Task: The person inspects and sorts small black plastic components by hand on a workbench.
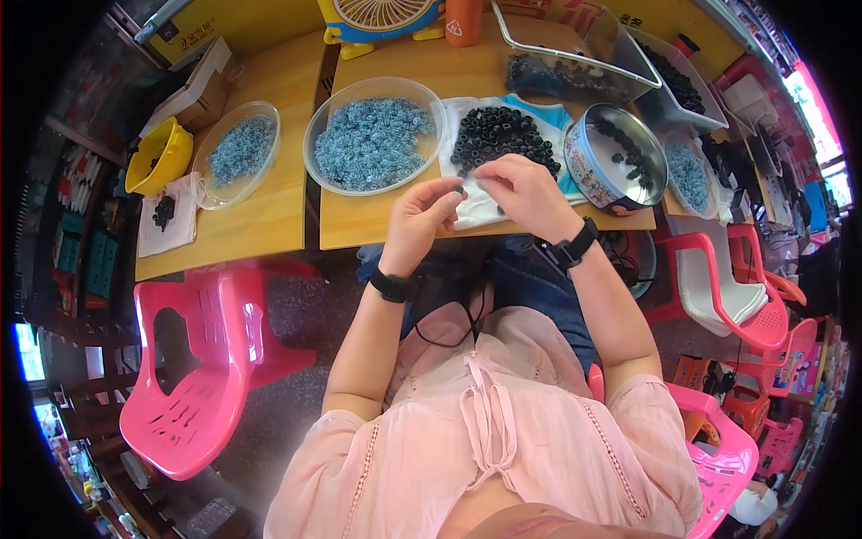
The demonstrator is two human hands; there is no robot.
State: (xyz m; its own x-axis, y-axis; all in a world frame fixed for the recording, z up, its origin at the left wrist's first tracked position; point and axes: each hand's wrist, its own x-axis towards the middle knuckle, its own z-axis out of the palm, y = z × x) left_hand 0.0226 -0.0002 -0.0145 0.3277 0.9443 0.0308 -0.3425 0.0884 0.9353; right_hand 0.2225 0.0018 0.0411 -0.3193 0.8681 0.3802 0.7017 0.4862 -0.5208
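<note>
Both my hands meet over the table's front edge, just in front of a heap of small black ring-like plastic pieces (503, 139) on a white and blue cloth (470, 216). In my left hand (415, 223), thumb and forefinger pinch one small black piece (461, 189). My right hand (528, 196) is closed in a pinch beside it, fingertips close to that piece; what they hold is too small to make out. Left of the heap, a round clear tray (311, 153) holds many small translucent blue pieces (370, 144). To the right stands a round tin (593, 171) with some black pieces inside.
A second tray of blue pieces (241, 151) and a yellow basket (160, 157) stand on the left table. Clear bins of black pieces (575, 79) sit at the back right, near a blue and yellow fan (382, 22). Pink chairs (193, 359) flank me.
</note>
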